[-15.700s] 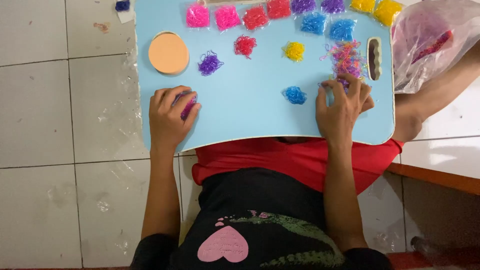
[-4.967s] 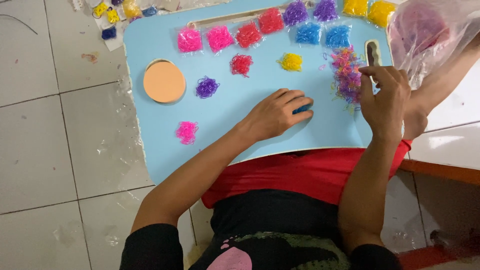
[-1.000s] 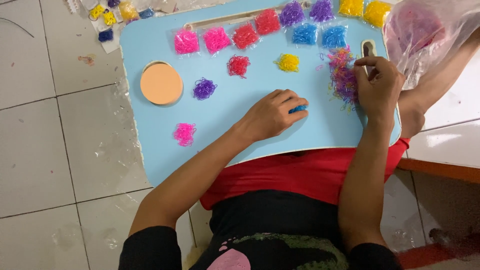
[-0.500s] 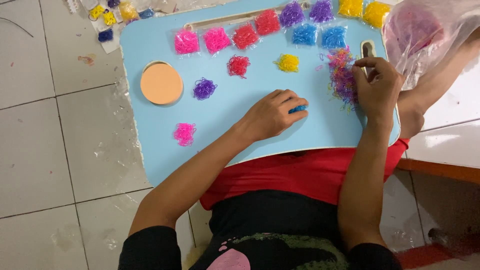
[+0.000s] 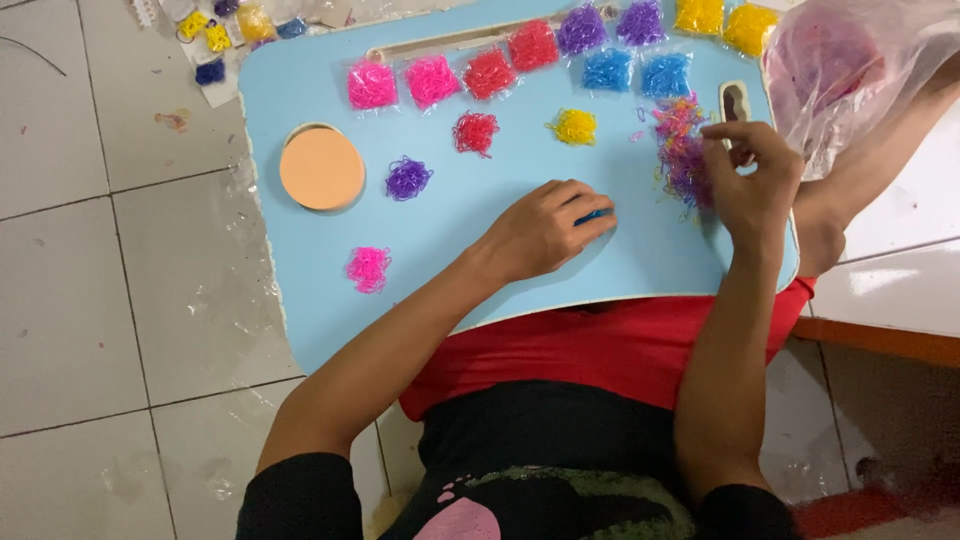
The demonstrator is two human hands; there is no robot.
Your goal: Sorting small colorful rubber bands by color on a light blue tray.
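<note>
A light blue lap tray (image 5: 300,290) rests over my knees. My left hand (image 5: 540,230) lies on the tray with its fingers cupped over a small blue heap of tiny rubber bands (image 5: 592,214). My right hand (image 5: 752,180) hovers at the right edge of a mixed multicolour heap of bands (image 5: 682,150), thumb and forefinger pinched together; any band between them is too small to see. Loose sorted heaps lie on the tray: pink (image 5: 367,267), purple (image 5: 407,179), red (image 5: 474,131) and yellow (image 5: 575,126).
Small clear packets of bands in pink (image 5: 371,84), red (image 5: 531,44), purple, blue (image 5: 607,69) and yellow line the tray's far edge. An orange round disc (image 5: 322,168) sits at the tray's left. A clear plastic bag (image 5: 850,70) lies at right. More packets (image 5: 215,38) lie on the tiled floor.
Over the last second my right hand lifted slightly off the mixed heap, with fingers pinched. My left hand stayed on the blue heap. Long before, it was at the pink heap.
</note>
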